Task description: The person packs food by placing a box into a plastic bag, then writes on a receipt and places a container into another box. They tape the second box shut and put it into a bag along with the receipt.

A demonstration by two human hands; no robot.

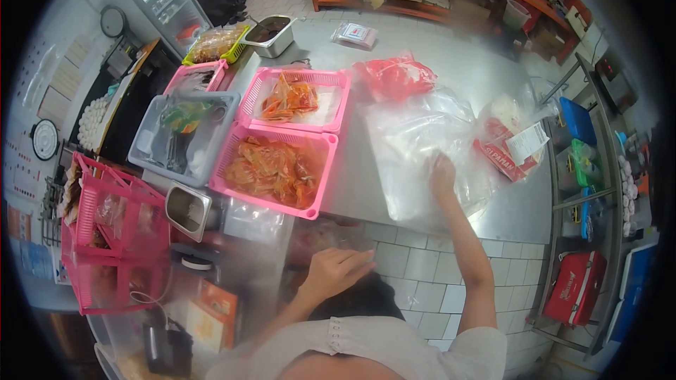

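Observation:
My right hand point(442, 174) reaches over a pile of clear plastic bags point(401, 162) on the steel table, its fingers drawn together on the plastic. Haze over the picture blurs the exact grip. My left hand point(339, 271) hovers in front of my body, past the table's near edge, fingers stretched out and holding nothing. Beyond the bags lies a red-and-white plastic bag point(396, 76). To their right sits a red-printed package point(501, 148) with a white label point(528, 143). Left of the bags, a pink basket point(325, 179) contains orange-red packed food point(271, 172).
Another pink basket point(343, 102) adjoins it, beside a translucent tub point(141, 146) and a steel container point(282, 41). Pink crates point(88, 260) stand at left. A metal rack point(556, 267) with a red cooler box point(574, 288) stands right. Orange shelving point(422, 14) runs along the back.

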